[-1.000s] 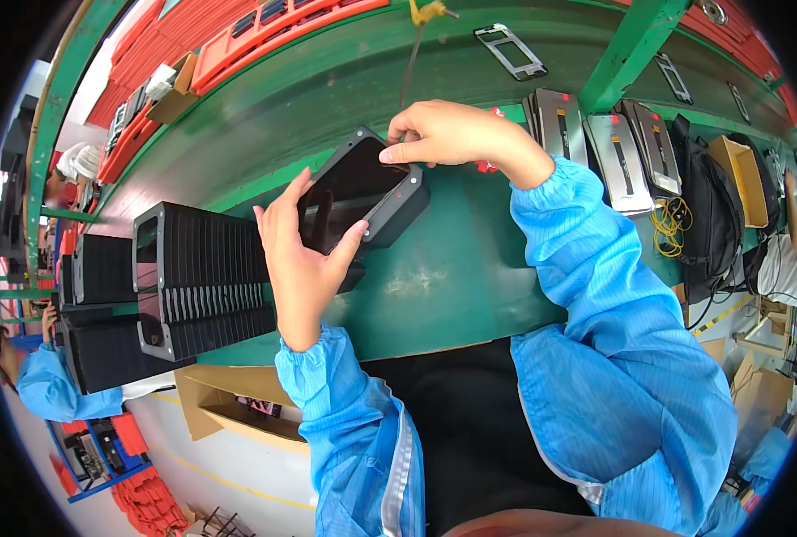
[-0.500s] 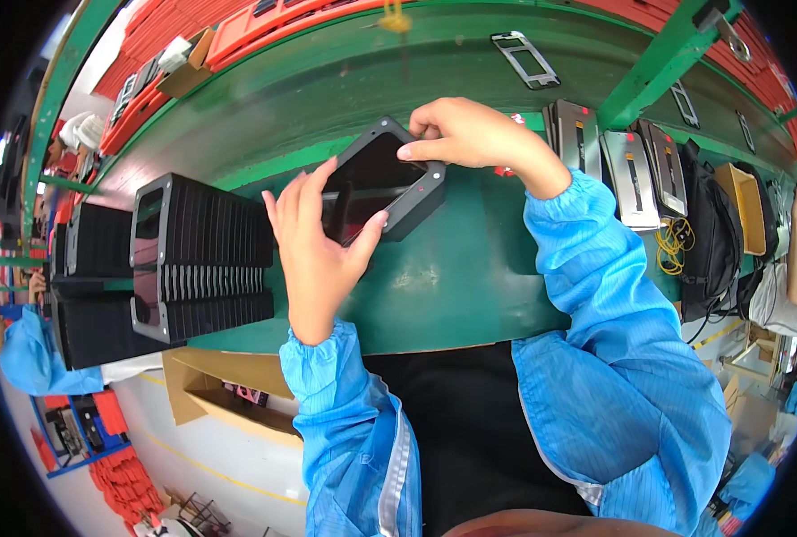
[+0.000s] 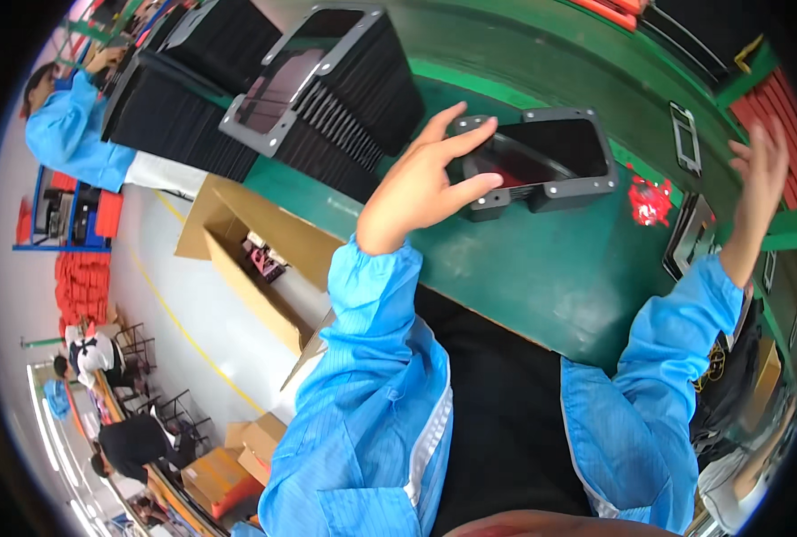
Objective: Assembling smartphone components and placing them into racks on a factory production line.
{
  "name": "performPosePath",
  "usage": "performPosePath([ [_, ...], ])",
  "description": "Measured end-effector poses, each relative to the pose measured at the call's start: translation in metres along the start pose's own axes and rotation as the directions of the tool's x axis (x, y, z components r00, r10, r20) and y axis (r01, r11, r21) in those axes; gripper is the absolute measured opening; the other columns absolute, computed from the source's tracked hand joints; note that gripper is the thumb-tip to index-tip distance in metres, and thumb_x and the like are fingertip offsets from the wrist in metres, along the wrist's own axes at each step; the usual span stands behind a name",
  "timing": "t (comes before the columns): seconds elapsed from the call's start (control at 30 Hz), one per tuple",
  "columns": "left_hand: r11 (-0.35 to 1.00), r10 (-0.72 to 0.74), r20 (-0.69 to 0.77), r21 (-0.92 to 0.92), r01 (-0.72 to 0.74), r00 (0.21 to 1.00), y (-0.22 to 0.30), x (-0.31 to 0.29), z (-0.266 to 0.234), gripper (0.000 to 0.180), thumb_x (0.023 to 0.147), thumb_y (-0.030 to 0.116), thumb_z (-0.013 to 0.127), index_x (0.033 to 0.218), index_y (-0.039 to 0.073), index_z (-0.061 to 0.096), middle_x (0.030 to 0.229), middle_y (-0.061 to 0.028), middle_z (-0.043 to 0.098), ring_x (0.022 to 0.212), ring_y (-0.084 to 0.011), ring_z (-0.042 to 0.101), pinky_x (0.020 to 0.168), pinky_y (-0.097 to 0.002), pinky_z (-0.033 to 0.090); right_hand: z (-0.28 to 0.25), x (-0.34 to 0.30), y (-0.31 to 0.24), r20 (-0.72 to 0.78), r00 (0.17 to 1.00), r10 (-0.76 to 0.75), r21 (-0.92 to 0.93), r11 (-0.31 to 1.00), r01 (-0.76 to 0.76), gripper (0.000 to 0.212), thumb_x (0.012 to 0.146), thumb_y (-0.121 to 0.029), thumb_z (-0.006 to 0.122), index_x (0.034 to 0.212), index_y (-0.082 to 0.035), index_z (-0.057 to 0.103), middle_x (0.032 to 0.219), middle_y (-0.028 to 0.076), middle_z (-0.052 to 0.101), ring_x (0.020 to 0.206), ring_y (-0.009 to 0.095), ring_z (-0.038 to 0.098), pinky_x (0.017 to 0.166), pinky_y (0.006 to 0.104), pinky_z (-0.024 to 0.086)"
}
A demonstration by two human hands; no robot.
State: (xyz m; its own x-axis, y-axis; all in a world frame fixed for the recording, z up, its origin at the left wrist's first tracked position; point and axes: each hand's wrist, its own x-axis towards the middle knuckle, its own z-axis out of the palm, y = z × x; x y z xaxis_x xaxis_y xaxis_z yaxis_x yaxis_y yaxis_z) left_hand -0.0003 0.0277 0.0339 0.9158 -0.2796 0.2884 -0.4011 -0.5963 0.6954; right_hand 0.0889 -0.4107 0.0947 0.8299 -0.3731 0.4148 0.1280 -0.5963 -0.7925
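A dark grey rectangular holder (image 3: 575, 190) with screws at its corners lies on the green bench. Within it sits a glossy black panel (image 3: 564, 148). At the holder's left end is my left hand (image 3: 421, 183), its fingers spread and its thumb stretched over the near side; contact with the panel is hard to make out. My right hand (image 3: 758, 174) is raised well away to the right, fingers apart and nothing in it. A tall stack of similar grey holders (image 3: 349, 85) stands left of the one at my left hand, its top one bearing dark glossy panels.
A crumpled red piece (image 3: 651, 202) lies right of the holder. Silver frames (image 3: 687, 234) stand at the bench's right end, and a thin metal frame (image 3: 685, 139) lies beyond. Below the near left edge stands an open cardboard box (image 3: 264, 277). A person in blue (image 3: 80, 134) works at far left.
My right hand has left the holder's far corner and swung out to the right, opening. My left hand stays at the holder's left end. The whole view has turned and shifted.
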Motion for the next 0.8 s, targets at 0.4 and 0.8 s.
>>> performPosePath([
  [0.4,0.995,0.060,-0.015,-0.083,-0.061,0.998,-0.012,-0.011,0.010,0.075,0.078,0.035,0.087,0.145,0.017,0.060,0.150,-0.0235,0.042,0.133,-0.0418,0.050,0.111,-0.0446,0.042,0.086,-0.094,-0.099,0.483,0.470,-0.739,0.863,0.309,-0.400,0.041,0.107,-0.040,0.049,0.093,-0.005,0.064,0.084,0.006,0.058,0.058,0.015,0.041,0.055,0.0324,0.040],
  [0.8,0.977,0.193,-0.066,-0.077,-0.198,0.979,-0.016,-0.007,0.017,0.091,0.058,0.026,0.093,0.143,0.019,0.062,0.143,-0.0224,0.043,0.129,-0.0404,0.051,0.111,-0.0435,0.042,0.115,-0.175,-0.104,0.646,0.111,-0.755,0.622,0.605,0.498,0.038,0.090,-0.014,0.073,0.067,-0.002,0.046,0.066,0.011,0.045,0.060,0.033,0.044,0.056,0.0415,0.037],
])
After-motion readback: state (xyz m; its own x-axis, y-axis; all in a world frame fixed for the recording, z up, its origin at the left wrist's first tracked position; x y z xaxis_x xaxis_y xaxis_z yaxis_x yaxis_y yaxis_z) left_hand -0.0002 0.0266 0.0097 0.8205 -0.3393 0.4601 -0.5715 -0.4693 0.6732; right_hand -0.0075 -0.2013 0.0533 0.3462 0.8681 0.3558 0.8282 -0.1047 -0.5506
